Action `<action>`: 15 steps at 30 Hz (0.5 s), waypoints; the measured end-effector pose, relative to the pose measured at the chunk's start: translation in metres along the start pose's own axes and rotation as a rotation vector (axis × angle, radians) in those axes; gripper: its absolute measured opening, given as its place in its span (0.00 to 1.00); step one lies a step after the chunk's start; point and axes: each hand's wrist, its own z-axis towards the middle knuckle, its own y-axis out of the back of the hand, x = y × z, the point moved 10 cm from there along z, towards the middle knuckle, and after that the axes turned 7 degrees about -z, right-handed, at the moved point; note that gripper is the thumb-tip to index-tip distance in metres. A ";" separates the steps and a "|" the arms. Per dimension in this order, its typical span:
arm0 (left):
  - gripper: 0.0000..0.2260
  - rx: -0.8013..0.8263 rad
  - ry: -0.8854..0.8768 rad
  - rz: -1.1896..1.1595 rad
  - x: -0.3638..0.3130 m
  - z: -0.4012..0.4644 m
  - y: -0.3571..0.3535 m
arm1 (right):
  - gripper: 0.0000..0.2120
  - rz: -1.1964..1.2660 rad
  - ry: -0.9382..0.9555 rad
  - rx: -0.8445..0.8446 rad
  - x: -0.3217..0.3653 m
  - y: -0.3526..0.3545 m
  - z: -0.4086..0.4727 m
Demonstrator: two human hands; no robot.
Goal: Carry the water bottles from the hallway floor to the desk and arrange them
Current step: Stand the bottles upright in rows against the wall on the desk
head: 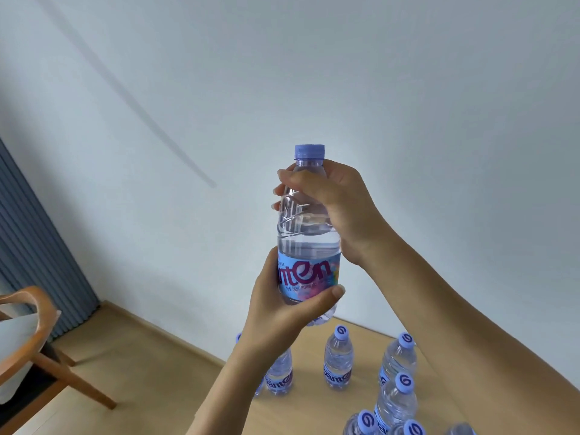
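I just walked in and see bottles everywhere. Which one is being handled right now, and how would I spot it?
Look in front of the pale blue-grey wall, above the light wooden surface where other bottles stand. The clear plastic water bottle with a lilac cap and blue label is upright in mid-air, the right hand gripping its shoulder and the left hand its label. It alone is lifted.

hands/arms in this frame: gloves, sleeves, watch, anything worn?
Nothing worn that shows. The left hand and right hand are bare, with no gloves, rings or markings visible. Both forearms are bare to the frame edge, with no sleeve, watch or band in view. Fingernails are short and unpainted.
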 end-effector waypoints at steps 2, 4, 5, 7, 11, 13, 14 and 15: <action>0.25 -0.061 -0.029 0.020 -0.001 -0.001 0.002 | 0.05 -0.020 0.000 -0.070 -0.001 0.006 -0.001; 0.24 -0.087 -0.040 0.029 -0.001 -0.001 0.003 | 0.05 -0.051 0.000 -0.134 -0.003 0.010 -0.002; 0.23 -0.093 -0.036 0.023 -0.001 -0.001 0.003 | 0.06 -0.067 -0.004 -0.151 -0.004 0.011 -0.002; 0.20 -0.091 -0.024 -0.002 0.000 -0.001 0.003 | 0.08 -0.099 -0.019 -0.142 -0.005 0.010 -0.002; 0.19 -0.051 0.023 -0.103 0.000 0.000 0.003 | 0.11 -0.086 -0.042 0.028 -0.001 0.002 -0.001; 0.19 -0.003 0.062 -0.159 0.000 -0.001 0.000 | 0.11 -0.022 -0.057 0.109 0.000 0.000 -0.001; 0.19 0.027 0.082 -0.181 0.000 -0.001 -0.003 | 0.12 0.022 -0.067 0.153 0.000 -0.002 -0.001; 0.18 0.056 0.102 -0.202 0.001 -0.001 -0.007 | 0.12 0.071 -0.081 0.200 -0.001 -0.005 -0.002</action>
